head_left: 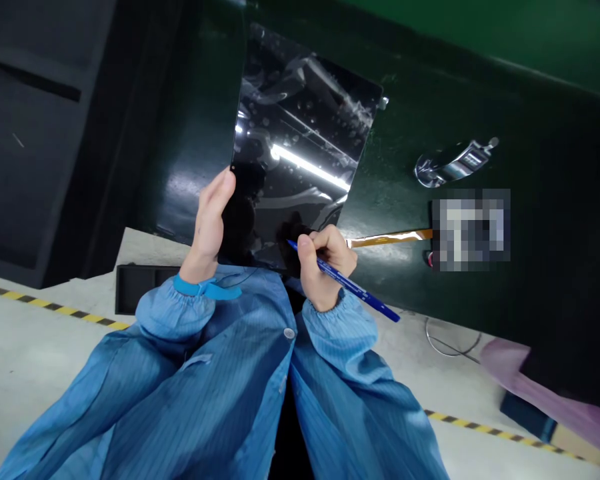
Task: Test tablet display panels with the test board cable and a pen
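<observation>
A glossy black panel (300, 127), covered by a wrinkled clear film with bubbles, lies on the dark green table. It looks like a display screen, and a bright lamp reflects in it. My left hand (213, 207) grips the panel's left edge near its lower corner; the fingertips beneath are partly hidden. Between the thumb and fingers of my right hand (325, 263) is a blue pen (363, 293). The pen's tip points left, over the lower part of the panel; whether it touches the surface I cannot tell.
An orange ribbon cable (393, 238) runs from near my right hand to a blurred-out item (471, 230). Beyond it stands a shiny curved metal tool or dispenser (455, 165). Large black trays (35, 153) are at left; a pink cloth (545, 383) hangs at lower right.
</observation>
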Motion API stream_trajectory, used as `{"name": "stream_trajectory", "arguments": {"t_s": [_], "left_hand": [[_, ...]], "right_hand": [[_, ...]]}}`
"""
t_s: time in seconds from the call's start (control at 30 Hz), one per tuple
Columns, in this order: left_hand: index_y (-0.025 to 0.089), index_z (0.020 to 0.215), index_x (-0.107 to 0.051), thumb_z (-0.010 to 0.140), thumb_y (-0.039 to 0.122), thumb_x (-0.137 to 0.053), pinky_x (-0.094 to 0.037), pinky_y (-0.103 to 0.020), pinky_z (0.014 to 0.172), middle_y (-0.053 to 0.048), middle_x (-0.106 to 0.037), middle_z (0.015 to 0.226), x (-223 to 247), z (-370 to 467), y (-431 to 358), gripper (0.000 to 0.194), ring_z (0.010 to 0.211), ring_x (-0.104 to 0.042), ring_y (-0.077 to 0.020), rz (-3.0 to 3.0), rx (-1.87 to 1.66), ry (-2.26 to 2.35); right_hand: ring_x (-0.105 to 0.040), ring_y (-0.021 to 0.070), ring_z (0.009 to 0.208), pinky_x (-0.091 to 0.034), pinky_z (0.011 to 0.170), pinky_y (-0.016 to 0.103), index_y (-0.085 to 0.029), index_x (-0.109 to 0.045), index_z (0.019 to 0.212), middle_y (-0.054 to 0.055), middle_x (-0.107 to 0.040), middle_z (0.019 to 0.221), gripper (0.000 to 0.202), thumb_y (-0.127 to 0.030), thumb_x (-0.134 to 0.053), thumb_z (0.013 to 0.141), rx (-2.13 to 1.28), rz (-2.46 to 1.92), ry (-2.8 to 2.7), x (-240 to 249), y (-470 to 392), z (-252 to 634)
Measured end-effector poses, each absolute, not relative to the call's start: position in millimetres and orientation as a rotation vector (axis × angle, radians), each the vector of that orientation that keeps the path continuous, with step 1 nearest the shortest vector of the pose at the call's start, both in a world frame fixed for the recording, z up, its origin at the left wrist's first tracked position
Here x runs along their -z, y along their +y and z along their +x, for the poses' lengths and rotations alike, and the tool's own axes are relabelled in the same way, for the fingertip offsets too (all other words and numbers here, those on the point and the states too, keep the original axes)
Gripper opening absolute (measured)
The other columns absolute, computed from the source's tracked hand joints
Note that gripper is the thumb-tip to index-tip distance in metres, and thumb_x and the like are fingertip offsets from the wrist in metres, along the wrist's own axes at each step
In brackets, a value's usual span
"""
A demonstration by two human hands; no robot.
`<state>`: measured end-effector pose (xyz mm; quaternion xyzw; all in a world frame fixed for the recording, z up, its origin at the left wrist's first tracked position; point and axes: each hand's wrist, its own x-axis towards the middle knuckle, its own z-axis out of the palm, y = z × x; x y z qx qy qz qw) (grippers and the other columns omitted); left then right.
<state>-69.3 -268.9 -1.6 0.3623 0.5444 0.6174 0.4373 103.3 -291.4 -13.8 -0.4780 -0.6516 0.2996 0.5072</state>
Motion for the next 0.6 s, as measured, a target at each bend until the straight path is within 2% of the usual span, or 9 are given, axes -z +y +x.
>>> {"name": "stream_trajectory", "arguments": {"t_s": [0.3, 0.5, 0.6], "left_hand": [[0.021, 0.107, -0.072, 0.099, 0.037, -0.053, -0.040, -0.033, 0.113, 0.004, -0.072, 0.116, -0.3, -69.9, -270.1, 0.026, 0.128, -0.056, -0.0206, 1.033, -1.502, 1.371], [0.015, 0.111, -0.072, 0.100, 0.034, -0.052, -0.040, -0.032, 0.113, -0.001, -0.070, 0.122, 5.5, -72.2, -269.1, 0.030, 0.128, -0.055, -0.0210, 1.043, -1.535, 1.312], [0.014, 0.110, -0.073, 0.098, 0.037, -0.058, -0.038, -0.033, 0.114, -0.003, -0.069, 0.123, 7.3, -72.7, -270.6, 0.030, 0.131, -0.053, -0.0237, 0.957, -1.554, 1.338]], "right_hand": [[-0.035, 0.0066, 0.045, -0.030, 0.046, 0.023, -0.021, -0.039, 0.066, -0.007, -0.036, 0.053, 0.036, -0.031, -0.056, 0.096, -0.751, -1.159, -1.589, 11.9, -291.2, 104.0], [-0.034, 0.0063, 0.045, -0.029, 0.045, 0.023, -0.021, -0.034, 0.064, -0.006, -0.036, 0.054, 0.037, -0.026, -0.055, 0.095, -0.773, -1.120, -1.558, 10.3, -291.1, 106.8], [-0.034, 0.0062, 0.046, -0.029, 0.046, 0.023, -0.021, -0.034, 0.065, -0.006, -0.037, 0.055, 0.037, -0.026, -0.056, 0.094, -0.788, -1.138, -1.440, 12.9, -293.0, 108.3]]}}
